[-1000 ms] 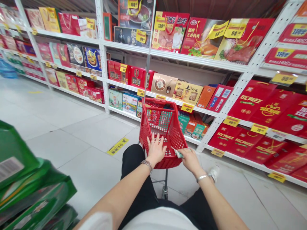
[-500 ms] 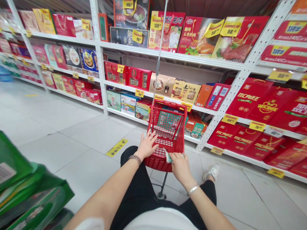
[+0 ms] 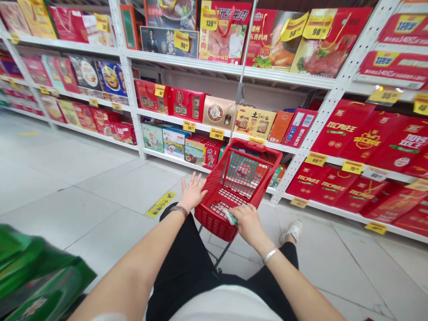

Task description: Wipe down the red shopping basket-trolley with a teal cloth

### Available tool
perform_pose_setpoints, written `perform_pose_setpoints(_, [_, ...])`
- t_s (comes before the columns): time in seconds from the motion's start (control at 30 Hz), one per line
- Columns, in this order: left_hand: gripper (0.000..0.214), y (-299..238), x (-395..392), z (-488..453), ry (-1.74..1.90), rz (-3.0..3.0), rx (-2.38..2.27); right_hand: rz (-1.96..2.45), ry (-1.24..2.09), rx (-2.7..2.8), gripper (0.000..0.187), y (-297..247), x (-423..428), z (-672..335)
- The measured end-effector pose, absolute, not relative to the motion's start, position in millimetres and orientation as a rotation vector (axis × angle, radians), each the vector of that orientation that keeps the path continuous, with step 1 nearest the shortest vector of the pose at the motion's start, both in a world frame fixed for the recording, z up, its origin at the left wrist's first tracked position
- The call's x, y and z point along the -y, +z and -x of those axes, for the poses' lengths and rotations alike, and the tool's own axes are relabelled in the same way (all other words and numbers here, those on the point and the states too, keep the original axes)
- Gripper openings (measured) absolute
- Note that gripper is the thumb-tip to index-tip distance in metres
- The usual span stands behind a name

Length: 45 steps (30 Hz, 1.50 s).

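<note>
A red plastic shopping basket cart [image 3: 216,224] on thin metal legs stands between my knees, in front of the shelves. Nothing but the basket's slotted walls and floor shows inside it. My left hand [image 3: 193,192] is stretched out, fingers spread and holding nothing, just beside the basket's left rim; whether it touches cannot be told. Over the near right rim, my right hand [image 3: 248,221] has its fingers closed around a crumpled white-and-green cloth [image 3: 230,216], part of which pokes out toward the basket. A thin metal pole [image 3: 241,87] rises from the cart's far side.
White metal shelves [image 3: 214,120] with boxed goods and yellow price tags run across ahead. Red gift bags [image 3: 347,127] fill the right shelves. Green packages [image 3: 43,272] lie close at lower left. A yellow floor sticker [image 3: 161,204] marks the grey tiles.
The cart has swung round, its far end and pole shifting right. My left hand has moved left, off the basket's near left part. My right hand still grips the cloth.
</note>
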<state>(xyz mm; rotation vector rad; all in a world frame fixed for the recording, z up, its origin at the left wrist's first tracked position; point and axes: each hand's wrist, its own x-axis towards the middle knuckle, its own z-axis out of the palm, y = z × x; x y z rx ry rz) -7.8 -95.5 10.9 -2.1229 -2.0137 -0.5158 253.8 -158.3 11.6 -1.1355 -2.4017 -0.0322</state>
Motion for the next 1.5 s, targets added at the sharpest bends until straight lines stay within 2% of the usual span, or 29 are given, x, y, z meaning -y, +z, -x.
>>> perform_pose_setpoints(0.2, [0.058,5,114,-51,-0.682,1.966,2.241,1.045,0.035,2.335,0.052,-2,171,-232])
perform_pose_setpoints(0.47, [0.063,5,113,-48,-0.524,2.070,2.282,0.744,-0.147,2.361,0.044,-2,170,-229])
perform_pose_setpoints(0.73, [0.067,5,102,-18,-0.336,2.141,2.280,1.093,-0.380,2.211,0.052,4,126,-298])
perform_pose_setpoints(0.87, [0.064,4,101,-9,-0.290,2.169,2.256,1.264,-0.447,2.129,0.050,15,118,-318])
perform_pose_setpoints(1.17, [0.061,7,106,4,-0.220,2.266,2.171,0.837,-0.235,2.429,0.044,21,169,-211])
perform_pose_setpoints(1.3, [0.062,6,107,8,-0.218,2.283,2.146,0.948,-0.143,2.504,0.041,27,170,-206])
perform_pose_setpoints(1.5, [0.059,9,104,8,-0.273,2.281,2.142,1.286,-0.145,2.378,0.042,41,138,-279])
